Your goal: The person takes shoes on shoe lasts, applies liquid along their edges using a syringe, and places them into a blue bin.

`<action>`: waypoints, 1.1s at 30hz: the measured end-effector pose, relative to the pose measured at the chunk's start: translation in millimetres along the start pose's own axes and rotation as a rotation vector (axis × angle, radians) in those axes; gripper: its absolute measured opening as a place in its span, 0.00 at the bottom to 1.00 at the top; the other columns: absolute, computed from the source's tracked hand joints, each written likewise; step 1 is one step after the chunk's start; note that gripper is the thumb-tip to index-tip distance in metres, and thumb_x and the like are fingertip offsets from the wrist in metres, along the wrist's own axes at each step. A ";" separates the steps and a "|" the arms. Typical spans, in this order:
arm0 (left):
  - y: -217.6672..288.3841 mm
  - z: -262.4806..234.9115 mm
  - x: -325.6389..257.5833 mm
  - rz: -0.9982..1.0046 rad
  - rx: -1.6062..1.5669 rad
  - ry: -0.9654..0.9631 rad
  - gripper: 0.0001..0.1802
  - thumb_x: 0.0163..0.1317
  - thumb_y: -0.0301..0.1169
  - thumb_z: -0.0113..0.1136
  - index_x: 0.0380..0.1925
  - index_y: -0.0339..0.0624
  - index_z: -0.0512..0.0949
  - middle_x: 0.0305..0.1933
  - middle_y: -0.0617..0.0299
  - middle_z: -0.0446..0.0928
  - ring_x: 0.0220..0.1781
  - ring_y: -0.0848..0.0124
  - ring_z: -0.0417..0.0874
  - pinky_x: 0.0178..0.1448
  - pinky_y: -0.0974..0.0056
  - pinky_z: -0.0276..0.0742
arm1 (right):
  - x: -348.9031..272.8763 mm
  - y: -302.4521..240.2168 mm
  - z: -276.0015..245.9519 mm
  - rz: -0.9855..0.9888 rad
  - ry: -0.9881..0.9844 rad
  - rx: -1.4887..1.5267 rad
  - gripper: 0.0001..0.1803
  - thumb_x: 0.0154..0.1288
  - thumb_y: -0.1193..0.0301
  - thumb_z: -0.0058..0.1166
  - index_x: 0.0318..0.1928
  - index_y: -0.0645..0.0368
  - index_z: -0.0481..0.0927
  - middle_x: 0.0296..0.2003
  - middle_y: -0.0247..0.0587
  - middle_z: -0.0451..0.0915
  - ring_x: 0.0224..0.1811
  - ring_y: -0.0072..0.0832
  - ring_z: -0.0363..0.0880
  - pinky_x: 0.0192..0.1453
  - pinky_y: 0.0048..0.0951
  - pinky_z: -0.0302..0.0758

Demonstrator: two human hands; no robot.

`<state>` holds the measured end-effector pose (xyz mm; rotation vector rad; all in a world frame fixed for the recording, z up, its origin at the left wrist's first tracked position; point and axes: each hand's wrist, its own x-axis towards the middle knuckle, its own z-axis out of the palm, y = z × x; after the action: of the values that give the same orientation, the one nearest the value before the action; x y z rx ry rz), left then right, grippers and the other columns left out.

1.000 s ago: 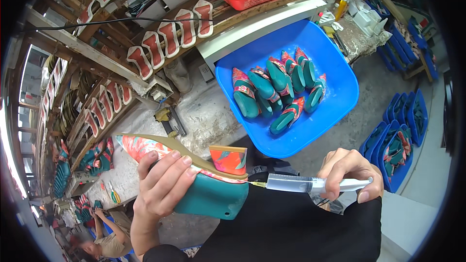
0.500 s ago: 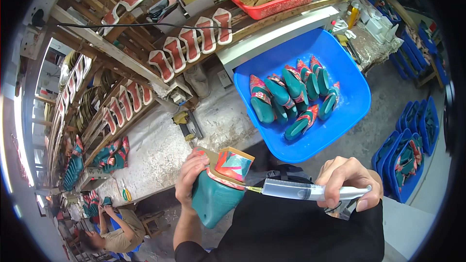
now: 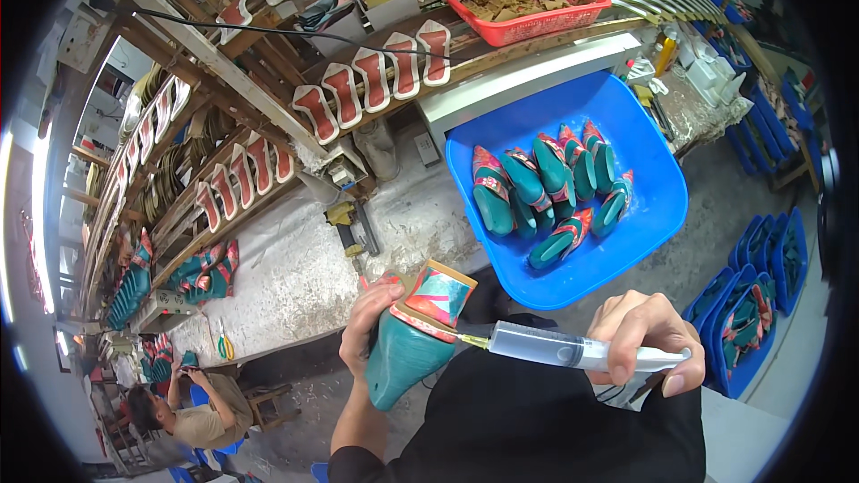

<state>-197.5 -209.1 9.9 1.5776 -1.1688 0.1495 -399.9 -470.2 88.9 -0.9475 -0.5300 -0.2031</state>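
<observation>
My left hand (image 3: 369, 315) grips a green shoe last (image 3: 404, 360) with a shoe's sole and a patterned block heel (image 3: 436, 297) on it. The heel points up, and the last's green end hangs below. My right hand (image 3: 646, 340) is wrapped around the plunger end of a clear syringe (image 3: 537, 343). The syringe lies nearly level, and its thin needle tip reaches the seam at the base of the heel. Pale fluid shows in the barrel. My left fingers are partly hidden behind the shoe.
Several shoes on green lasts lie in a blue tub (image 3: 664, 215) beyond my hands. A worktable (image 3: 268, 295) with a hand tool (image 3: 352, 231) stretches left. Racks of red insoles (image 3: 371, 80) and a red basket (image 3: 537, 31) stand behind. Another person (image 3: 201, 411) works at lower left.
The shoe has turned in my left hand, its heel now more upright. My right hand keeps the syringe at the heel seam. The surroundings have shifted slightly in view.
</observation>
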 end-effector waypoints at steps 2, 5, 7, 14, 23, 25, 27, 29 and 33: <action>-2.4 -2.5 -4.2 -0.006 -0.034 0.016 0.41 0.44 0.40 0.82 0.56 0.31 0.74 0.56 0.46 0.78 0.60 0.51 0.80 0.69 0.45 0.72 | -0.8 -2.4 -1.8 0.063 -0.012 -0.034 0.27 0.49 0.61 0.60 0.45 0.73 0.78 0.29 0.51 0.80 0.23 0.34 0.77 0.28 0.32 0.70; -2.2 -6.8 -6.5 -0.026 0.019 -0.024 0.42 0.43 0.40 0.82 0.57 0.31 0.74 0.56 0.46 0.79 0.60 0.52 0.80 0.69 0.45 0.72 | -0.7 -4.3 -2.4 0.100 -0.015 -0.051 0.28 0.50 0.61 0.60 0.46 0.73 0.78 0.29 0.51 0.80 0.24 0.33 0.76 0.28 0.32 0.70; -1.2 -6.1 -3.9 -0.024 0.014 -0.010 0.40 0.43 0.39 0.83 0.56 0.32 0.76 0.56 0.48 0.80 0.60 0.53 0.81 0.70 0.45 0.72 | -1.2 -5.5 -2.3 0.107 -0.013 -0.061 0.28 0.50 0.61 0.60 0.46 0.73 0.78 0.30 0.51 0.80 0.24 0.33 0.76 0.28 0.32 0.70; 1.8 -7.7 1.9 -0.017 0.008 0.003 0.25 0.54 0.28 0.71 0.52 0.33 0.78 0.52 0.47 0.83 0.56 0.52 0.83 0.67 0.44 0.72 | -1.6 -6.1 -3.5 0.124 -0.018 -0.069 0.28 0.50 0.62 0.60 0.46 0.73 0.78 0.30 0.51 0.80 0.24 0.33 0.76 0.28 0.32 0.69; -8.9 -13.5 -3.1 -0.014 0.009 -0.017 0.27 0.54 0.29 0.72 0.55 0.34 0.76 0.53 0.47 0.83 0.57 0.51 0.83 0.68 0.41 0.71 | -1.7 -2.0 -8.1 0.122 -0.026 -0.053 0.28 0.50 0.62 0.60 0.47 0.73 0.78 0.31 0.52 0.80 0.24 0.34 0.76 0.28 0.32 0.69; -15.7 -14.0 -7.0 -0.004 -0.020 -0.009 0.40 0.45 0.39 0.82 0.56 0.34 0.76 0.56 0.47 0.81 0.59 0.55 0.82 0.70 0.45 0.72 | 0.1 -0.8 -9.0 0.120 -0.029 -0.057 0.28 0.50 0.63 0.60 0.47 0.73 0.78 0.32 0.52 0.81 0.24 0.34 0.77 0.28 0.32 0.70; -15.8 -13.7 -7.8 -0.025 -0.017 -0.018 0.42 0.44 0.41 0.82 0.57 0.33 0.75 0.57 0.45 0.80 0.59 0.53 0.82 0.70 0.45 0.72 | 1.4 0.4 -9.6 0.120 -0.033 -0.060 0.28 0.50 0.63 0.61 0.47 0.73 0.78 0.32 0.52 0.81 0.25 0.34 0.77 0.28 0.32 0.70; -14.7 -12.1 -9.5 -0.048 -0.013 -0.026 0.43 0.44 0.43 0.82 0.59 0.33 0.74 0.58 0.43 0.78 0.59 0.51 0.81 0.69 0.44 0.73 | 2.0 1.9 -10.2 0.123 -0.029 -0.057 0.27 0.50 0.63 0.61 0.47 0.73 0.78 0.32 0.52 0.81 0.25 0.34 0.77 0.28 0.32 0.70; -4.8 -6.2 -17.5 -0.274 -0.134 -0.078 0.42 0.46 0.37 0.81 0.60 0.32 0.73 0.58 0.45 0.79 0.60 0.55 0.81 0.68 0.48 0.74 | 2.7 4.1 -12.7 0.113 -0.026 -0.062 0.28 0.50 0.64 0.61 0.47 0.73 0.78 0.33 0.52 0.81 0.26 0.34 0.77 0.29 0.32 0.71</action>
<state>-199.9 -194.3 -2.0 1.6178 -0.9887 -0.1686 -391.6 -478.0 81.4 -1.0385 -0.4946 -0.1055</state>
